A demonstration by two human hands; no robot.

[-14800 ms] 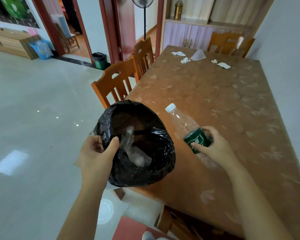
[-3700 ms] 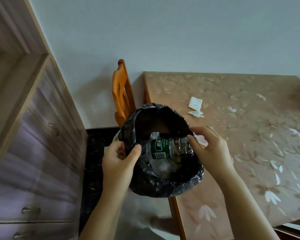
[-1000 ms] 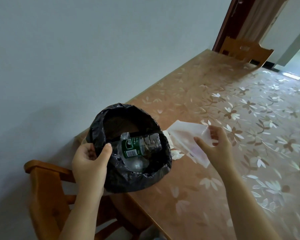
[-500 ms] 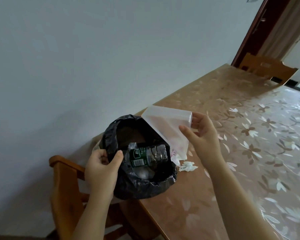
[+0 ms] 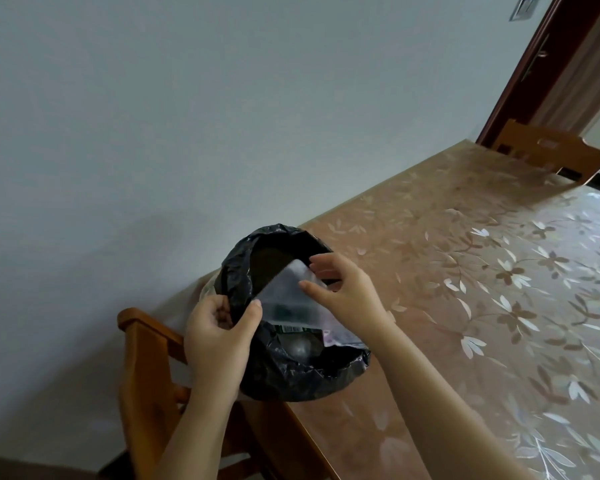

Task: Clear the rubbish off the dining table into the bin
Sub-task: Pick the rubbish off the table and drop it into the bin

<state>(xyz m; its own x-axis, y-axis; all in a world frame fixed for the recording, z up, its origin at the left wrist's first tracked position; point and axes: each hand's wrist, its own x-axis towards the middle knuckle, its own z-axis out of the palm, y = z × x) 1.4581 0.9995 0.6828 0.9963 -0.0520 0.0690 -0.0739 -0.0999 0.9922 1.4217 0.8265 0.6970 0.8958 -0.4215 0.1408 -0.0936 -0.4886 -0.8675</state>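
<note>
A bin lined with a black bag (image 5: 291, 379) hangs at the table's near corner. My left hand (image 5: 219, 337) pinches its near rim. My right hand (image 5: 343, 292) holds a clear plastic bag (image 5: 288, 299) by its upper edge, over the bin's opening and partly inside it. Under the plastic lies a crushed bottle with a green label (image 5: 295, 329). The floral-patterned dining table (image 5: 482, 306) stretches away to the right. My right hand and the bin hide the table surface just beside the bin.
A wooden chair (image 5: 146, 382) stands under the bin at the table's end. Another wooden chair (image 5: 548, 154) sits at the far end by a dark red door frame (image 5: 520, 74). A plain wall runs along the table's left side.
My right hand has carried the clear plastic bag from above the table down over the bin's opening. The white tissue scraps beside the bin are no longer in sight.
</note>
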